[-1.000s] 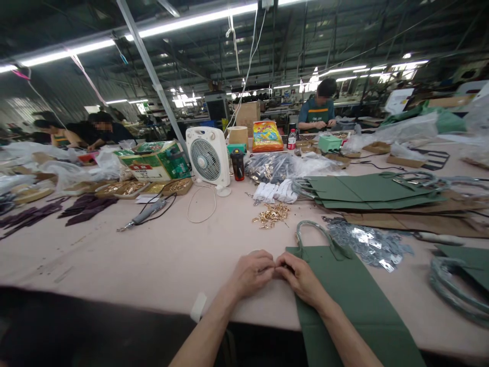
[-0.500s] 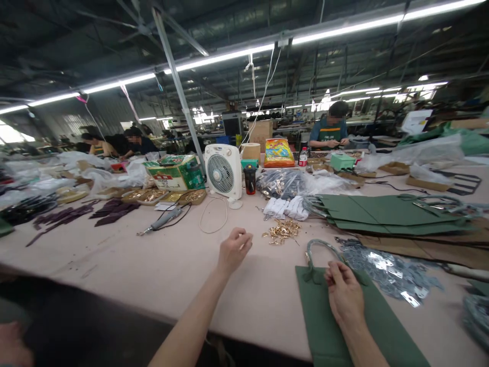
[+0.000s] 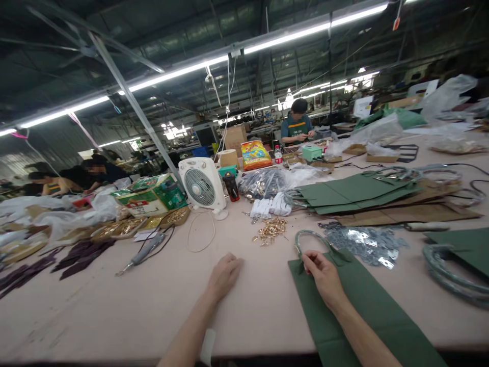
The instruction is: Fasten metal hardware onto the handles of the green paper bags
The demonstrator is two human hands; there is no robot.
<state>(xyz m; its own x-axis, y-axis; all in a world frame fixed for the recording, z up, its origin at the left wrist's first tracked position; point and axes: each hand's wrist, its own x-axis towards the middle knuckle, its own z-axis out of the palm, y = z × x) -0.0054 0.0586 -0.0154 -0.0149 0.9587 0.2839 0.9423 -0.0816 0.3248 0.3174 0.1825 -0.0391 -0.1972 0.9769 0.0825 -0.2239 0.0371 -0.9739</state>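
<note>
A flat green paper bag [image 3: 367,306] lies in front of me, its looped handle [image 3: 305,235] pointing away. My right hand [image 3: 323,275] rests on the bag's top edge by the handle's base, with its fingers curled and pinching the edge. My left hand [image 3: 225,275] lies on the bare pink table [image 3: 153,300] left of the bag, fingers stretched out and holding nothing. A small pile of gold metal pieces [image 3: 269,230] sits just beyond both hands.
Silver metal pieces [image 3: 362,242] are spread right of the handle. A stack of green bags [image 3: 355,191], white bundles [image 3: 273,206], a white fan [image 3: 200,186], a corded tool [image 3: 143,251] and trays [image 3: 126,227] lie further back. Other people work at the far end [image 3: 297,125] and left [image 3: 95,171].
My hands were together at the bag's corner. The left hand then moved away to the left and now lies on the table. The right hand stayed at the bag's top edge.
</note>
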